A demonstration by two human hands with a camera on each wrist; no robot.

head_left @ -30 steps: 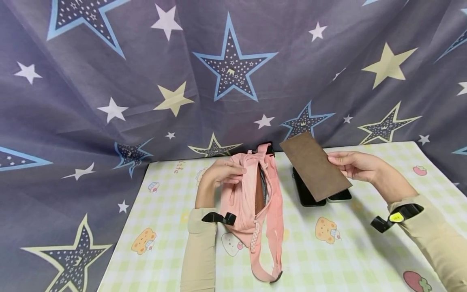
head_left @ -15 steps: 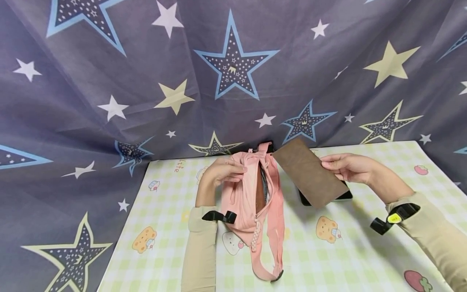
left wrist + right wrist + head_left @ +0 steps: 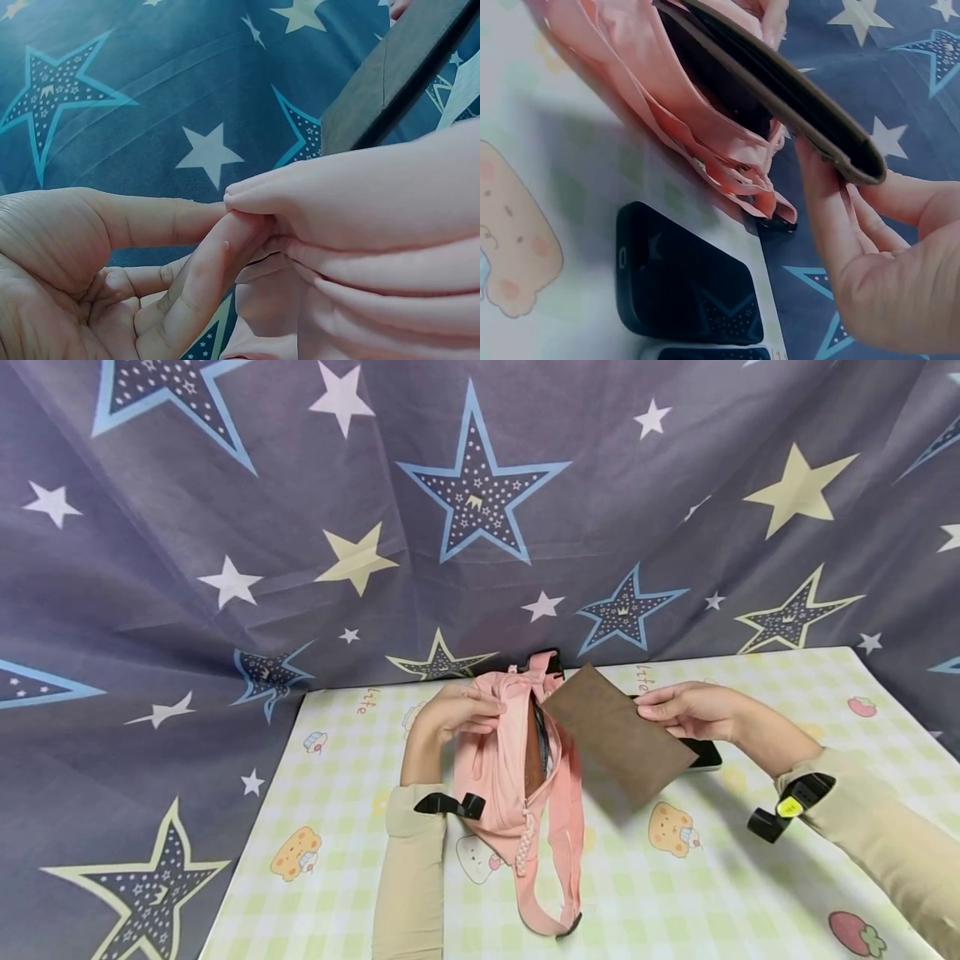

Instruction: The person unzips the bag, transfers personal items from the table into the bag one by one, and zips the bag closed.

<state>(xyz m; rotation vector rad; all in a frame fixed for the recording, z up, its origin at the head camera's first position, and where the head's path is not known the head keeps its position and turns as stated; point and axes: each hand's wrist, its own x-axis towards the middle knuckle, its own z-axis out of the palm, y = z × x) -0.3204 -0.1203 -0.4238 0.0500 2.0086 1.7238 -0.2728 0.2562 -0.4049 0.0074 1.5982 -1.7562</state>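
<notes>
Behind the worktop: purple-grey cloth backdrop [image 3: 285,502], printed with stars in white, yellow and blue outline, hanging in shallow folds. Below: green-and-white checked tabletop cover [image 3: 322,793] with cartoon print, apparently smooth and flat, meeting the backdrop at the far edge. Flat, oblong brown wallet [image 3: 618,735] of leather-like material: suspended above the cover, tilted, just to the right of the unzipped mouth of pink fabric waist bag [image 3: 491,760], with one corner near the rim; contact with the bag not determinable. Right hand [image 3: 693,706]: pinching the wallet at a long edge, with thumb and fingers on opposite faces. Left hand [image 3: 459,712]: pinching the bag fabric beside the mouth. Rate the wallet as probably light, fairly stiff, not very slippery and unlikely to break. Take hold at a long edge and clamp both layers together; note the gap between layers in the right wrist view. Treat the bag as soft and liable to sag; support by the rim. On the cover, right of the bag: black phone with rounded corners [image 3: 690,274], lying flat, and second phone [image 3: 709,352], close alongside, cut off by the right wrist view.
</notes>
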